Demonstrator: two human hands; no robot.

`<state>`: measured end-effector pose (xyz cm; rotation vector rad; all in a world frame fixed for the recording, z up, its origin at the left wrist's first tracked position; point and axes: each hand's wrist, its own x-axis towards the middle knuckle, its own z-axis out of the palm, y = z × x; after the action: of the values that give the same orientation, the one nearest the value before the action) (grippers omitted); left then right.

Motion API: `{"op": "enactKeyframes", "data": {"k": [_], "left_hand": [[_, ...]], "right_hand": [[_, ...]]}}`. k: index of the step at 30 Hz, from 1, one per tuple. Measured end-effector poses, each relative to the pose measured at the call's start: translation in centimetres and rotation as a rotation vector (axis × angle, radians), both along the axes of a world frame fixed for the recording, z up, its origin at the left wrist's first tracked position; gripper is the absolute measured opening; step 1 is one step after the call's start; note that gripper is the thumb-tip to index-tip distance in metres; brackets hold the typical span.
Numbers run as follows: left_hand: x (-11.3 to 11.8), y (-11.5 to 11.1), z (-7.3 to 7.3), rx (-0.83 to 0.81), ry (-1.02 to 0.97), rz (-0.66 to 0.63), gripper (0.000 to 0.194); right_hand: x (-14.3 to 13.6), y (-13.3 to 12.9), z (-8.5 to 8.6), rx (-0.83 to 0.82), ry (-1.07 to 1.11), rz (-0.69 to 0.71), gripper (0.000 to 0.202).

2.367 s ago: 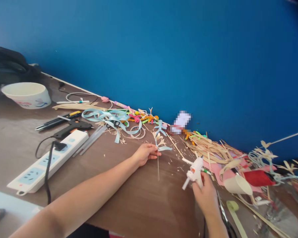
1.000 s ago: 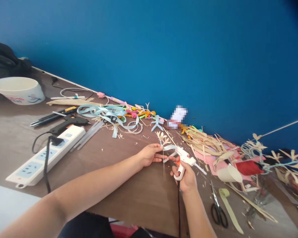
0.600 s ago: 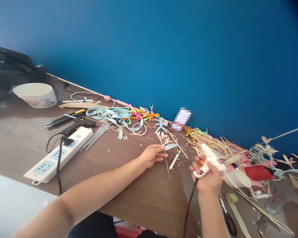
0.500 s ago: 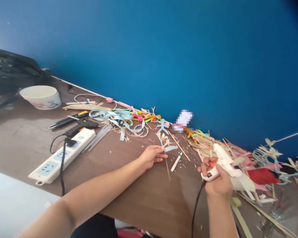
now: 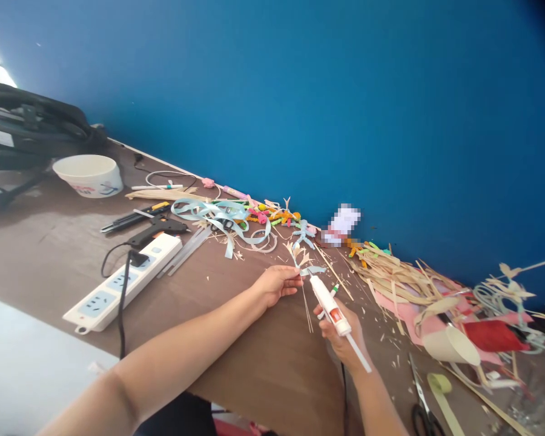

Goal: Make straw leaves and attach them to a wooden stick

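My left hand pinches the stem of a small pale straw flower near the middle of the table. A light blue ribbon piece sticks out to the right of that stem. Thin stalks hang below my fingers. My right hand is wrapped round a white glue gun with a clear glue stick coming out of its back end. The gun's nozzle is at the ribbon piece, beside my left fingertips; whether they touch is unclear. A green-banded white pen is partly hidden behind the gun.
On the left are a power strip, a black glue gun, a cutter and a white bowl. Blue ribbon lies at the back. Straw strips, a red roll and scissors lie right.
My right hand has brought the white glue gun left, up to the flower and ribbon, and turned it. The scissors on the right now show. My left hand keeps its hold.
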<state>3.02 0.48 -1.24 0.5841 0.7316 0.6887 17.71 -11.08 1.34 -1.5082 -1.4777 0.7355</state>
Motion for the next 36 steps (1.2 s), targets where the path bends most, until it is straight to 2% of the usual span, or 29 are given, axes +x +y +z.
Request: {"op": "enactKeyframes", "data": {"k": [3,6,15,36], "left_hand": [[-0.1,0.2,0.0,0.018,0.001,0.0,0.011],[-0.1,0.1,0.0,0.028,0.01,0.003,0.01],[-0.1,-0.2,0.3,0.026,0.017,-0.042,0.013],[-0.2,-0.1,0.7,-0.071,-0.006,-0.069,0.005]], "right_hand": [[0.1,-0.4,0.1,-0.002,0.026,0.062,0.031],[-0.2,-0.6,-0.4,0.024,0.098,0.026,0.03],[0.3,-0.3,-1.3,0.008,0.113,0.08,0.032],[0.8,-0.6,-0.5,-0.056,0.084,0.128,0.032]]}}
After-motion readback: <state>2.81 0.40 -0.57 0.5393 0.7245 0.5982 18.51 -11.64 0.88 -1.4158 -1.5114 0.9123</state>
